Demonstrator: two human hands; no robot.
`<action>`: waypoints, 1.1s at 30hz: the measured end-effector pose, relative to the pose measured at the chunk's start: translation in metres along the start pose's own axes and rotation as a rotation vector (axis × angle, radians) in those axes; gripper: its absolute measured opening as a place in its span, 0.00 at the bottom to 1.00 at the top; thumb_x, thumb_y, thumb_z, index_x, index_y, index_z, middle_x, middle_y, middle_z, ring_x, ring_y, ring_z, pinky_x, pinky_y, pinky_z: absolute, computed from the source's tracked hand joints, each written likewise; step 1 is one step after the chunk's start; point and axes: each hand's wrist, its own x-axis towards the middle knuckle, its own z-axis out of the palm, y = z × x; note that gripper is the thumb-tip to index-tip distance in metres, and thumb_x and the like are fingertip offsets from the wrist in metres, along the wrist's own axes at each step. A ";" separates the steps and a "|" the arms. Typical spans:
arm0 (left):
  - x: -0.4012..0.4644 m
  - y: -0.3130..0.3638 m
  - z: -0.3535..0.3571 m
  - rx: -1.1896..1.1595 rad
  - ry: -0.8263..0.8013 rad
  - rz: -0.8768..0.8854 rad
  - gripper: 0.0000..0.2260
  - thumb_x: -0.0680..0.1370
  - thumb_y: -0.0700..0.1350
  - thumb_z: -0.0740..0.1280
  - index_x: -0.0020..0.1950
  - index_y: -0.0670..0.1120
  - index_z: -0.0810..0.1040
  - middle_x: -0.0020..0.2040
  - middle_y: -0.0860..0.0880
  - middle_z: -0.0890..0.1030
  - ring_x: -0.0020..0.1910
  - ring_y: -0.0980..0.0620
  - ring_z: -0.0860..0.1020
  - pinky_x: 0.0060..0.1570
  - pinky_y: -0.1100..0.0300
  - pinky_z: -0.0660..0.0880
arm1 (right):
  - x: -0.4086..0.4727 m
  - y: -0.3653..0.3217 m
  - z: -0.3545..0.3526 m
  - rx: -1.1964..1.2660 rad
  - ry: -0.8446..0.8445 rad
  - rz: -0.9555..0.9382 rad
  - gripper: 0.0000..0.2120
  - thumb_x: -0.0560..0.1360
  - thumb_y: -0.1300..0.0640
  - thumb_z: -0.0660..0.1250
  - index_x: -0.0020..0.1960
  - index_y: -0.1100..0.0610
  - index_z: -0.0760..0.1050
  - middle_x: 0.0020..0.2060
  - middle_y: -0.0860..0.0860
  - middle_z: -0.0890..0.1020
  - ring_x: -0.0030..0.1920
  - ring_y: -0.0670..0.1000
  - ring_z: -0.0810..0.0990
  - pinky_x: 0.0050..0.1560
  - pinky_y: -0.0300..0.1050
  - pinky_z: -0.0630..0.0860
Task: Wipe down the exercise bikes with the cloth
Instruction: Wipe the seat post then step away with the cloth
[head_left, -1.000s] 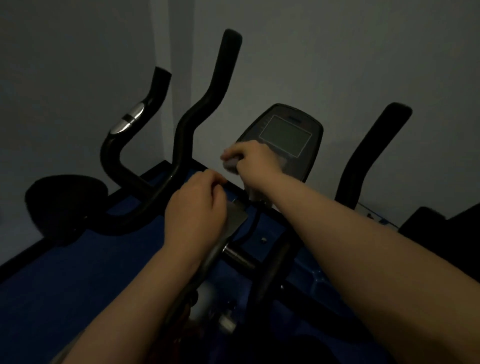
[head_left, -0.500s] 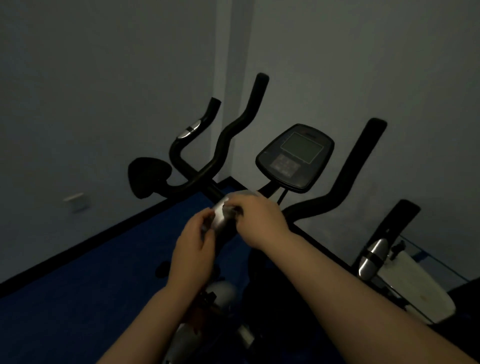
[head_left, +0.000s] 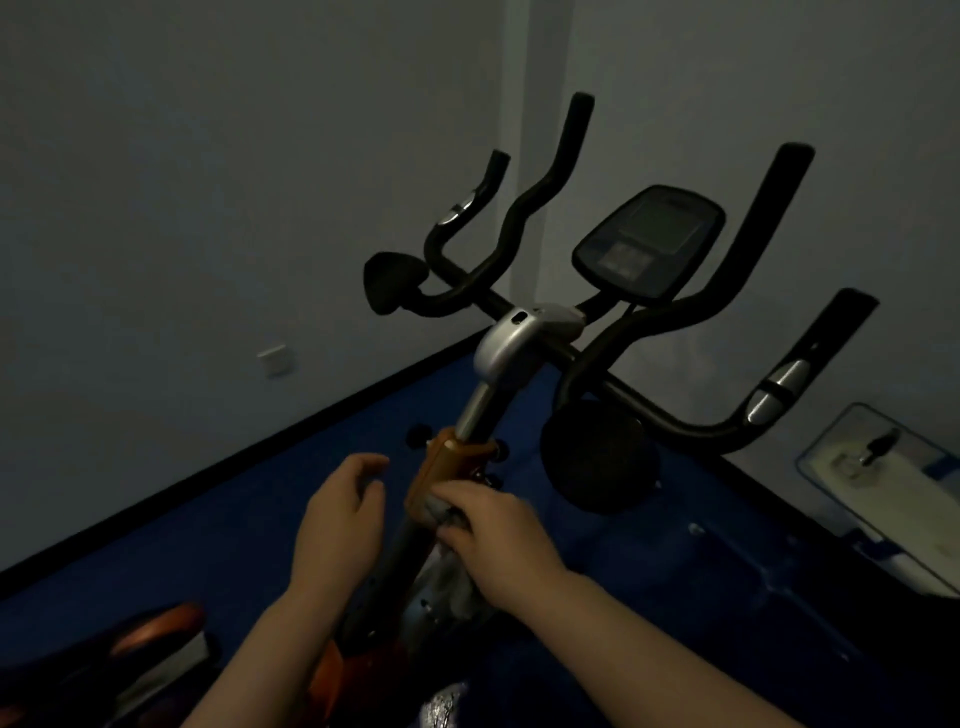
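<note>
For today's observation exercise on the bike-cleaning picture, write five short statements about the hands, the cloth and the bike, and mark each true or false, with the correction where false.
1. The right hand presses a grey cloth against the bike's orange stem collar. True.
2. The left hand grips the console. False: it hovers beside the stem, fingers loosely curled, holding nothing.
3. The console sits between the black handlebars. True.
4. The floor is red. False: it is blue.
5. The cloth is on the handlebar's silver sensor. False: it is low on the stem.
</note>
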 end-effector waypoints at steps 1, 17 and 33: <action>-0.005 -0.006 0.004 0.013 -0.031 -0.009 0.10 0.79 0.39 0.61 0.57 0.51 0.76 0.55 0.53 0.79 0.53 0.56 0.75 0.46 0.64 0.69 | -0.007 0.008 0.005 -0.001 0.005 0.033 0.15 0.75 0.58 0.66 0.61 0.48 0.75 0.58 0.47 0.78 0.58 0.49 0.76 0.58 0.46 0.73; -0.105 -0.028 0.174 0.376 -0.963 0.138 0.10 0.77 0.45 0.59 0.56 0.52 0.75 0.58 0.50 0.79 0.56 0.50 0.78 0.55 0.57 0.73 | -0.187 0.127 0.000 0.193 0.274 0.930 0.10 0.76 0.64 0.60 0.53 0.57 0.77 0.49 0.54 0.83 0.46 0.48 0.82 0.46 0.42 0.77; -0.192 0.140 0.379 0.410 -1.168 0.409 0.05 0.79 0.45 0.59 0.42 0.49 0.69 0.49 0.49 0.77 0.45 0.53 0.75 0.42 0.60 0.69 | -0.343 0.279 -0.130 0.219 0.413 1.114 0.11 0.78 0.59 0.61 0.58 0.51 0.75 0.51 0.51 0.79 0.51 0.50 0.79 0.54 0.48 0.78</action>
